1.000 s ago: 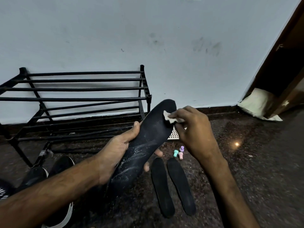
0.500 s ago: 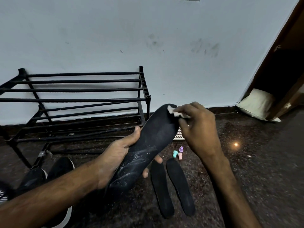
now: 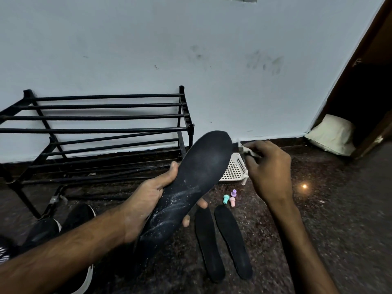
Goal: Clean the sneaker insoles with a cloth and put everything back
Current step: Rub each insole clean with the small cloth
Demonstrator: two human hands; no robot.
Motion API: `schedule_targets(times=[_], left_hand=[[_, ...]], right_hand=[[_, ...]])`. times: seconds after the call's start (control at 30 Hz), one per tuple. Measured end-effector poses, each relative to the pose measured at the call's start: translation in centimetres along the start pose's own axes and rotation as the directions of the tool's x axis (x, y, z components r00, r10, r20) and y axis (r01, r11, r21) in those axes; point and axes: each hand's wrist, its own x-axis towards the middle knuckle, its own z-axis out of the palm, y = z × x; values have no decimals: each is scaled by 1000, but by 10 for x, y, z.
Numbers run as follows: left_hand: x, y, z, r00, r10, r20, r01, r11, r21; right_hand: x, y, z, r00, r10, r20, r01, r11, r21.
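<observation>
My left hand (image 3: 148,200) grips a black insole (image 3: 191,183) around its middle, toe end tilted up toward the wall; whitish smears streak its lower half. My right hand (image 3: 269,168) pinches a small white cloth (image 3: 246,150) just off the right edge of the insole's toe. Two more black insoles (image 3: 222,242) lie side by side on the dark floor below my hands. Black sneakers (image 3: 63,225) with white soles sit at the lower left, partly hidden by my left arm.
A black metal shoe rack (image 3: 101,128) stands against the white wall on the left. A white perforated basket (image 3: 235,168) lies behind the insole, with three small pastel plastic pieces (image 3: 230,197) beside it. A cushion (image 3: 331,134) leans in the doorway at right.
My right hand has slid the cloth up and to the right, off the toe end of the insole. The view has shifted slightly; the left hand keeps its grip.
</observation>
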Motion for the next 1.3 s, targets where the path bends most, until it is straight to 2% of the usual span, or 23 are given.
schedule_targets(times=[0.1, 0.2, 0.37, 0.6, 0.73, 0.93, 1.07, 1.1, 1.13, 1.2, 1.23, 1.3], left_hand=[[2, 2, -2, 1000, -2, -31, 1, 1000, -27], [4, 1, -3, 999, -4, -53, 1, 998, -69], [5, 3, 0, 997, -10, -70, 1, 992, -126], [4, 2, 7, 986, 41, -160, -67, 985, -162], [4, 0, 6, 988, 50, -149, -71, 988, -140], [10, -13, -2, 999, 22, -37, -26, 996, -86], [12, -17, 2, 999, -5, -35, -1, 988, -154], [12, -16, 5, 999, -7, -52, -4, 979, -206], [10, -16, 8, 997, -1, -78, -18, 967, -253], [8, -18, 13, 992, 14, -127, -53, 949, -311], [8, -21, 14, 988, 23, -154, -72, 944, -321], [8, -30, 12, 976, 40, -216, -111, 939, -326]], right_hand=[[-5, 2, 4, 965, 233, 118, -258, 924, 282], [-8, -5, 12, 921, 285, 268, -387, 755, 529], [-12, -26, 13, 868, 236, 437, -493, 518, 699], [-12, -32, 16, 842, 335, 423, -531, 377, 759], [-14, -34, 19, 864, 315, 394, -501, 454, 737], [-7, -28, 17, 866, 381, 325, -472, 407, 782], [-6, -22, 19, 865, 421, 274, -464, 462, 756], [-7, -20, 19, 871, 437, 224, -448, 519, 728], [-8, -20, 17, 889, 433, 146, -411, 619, 669], [-12, -24, 10, 940, 340, -13, -289, 820, 494], [-15, -28, 7, 960, 273, -60, -224, 881, 416], [-21, -44, 2, 991, 121, -54, -98, 943, 318]])
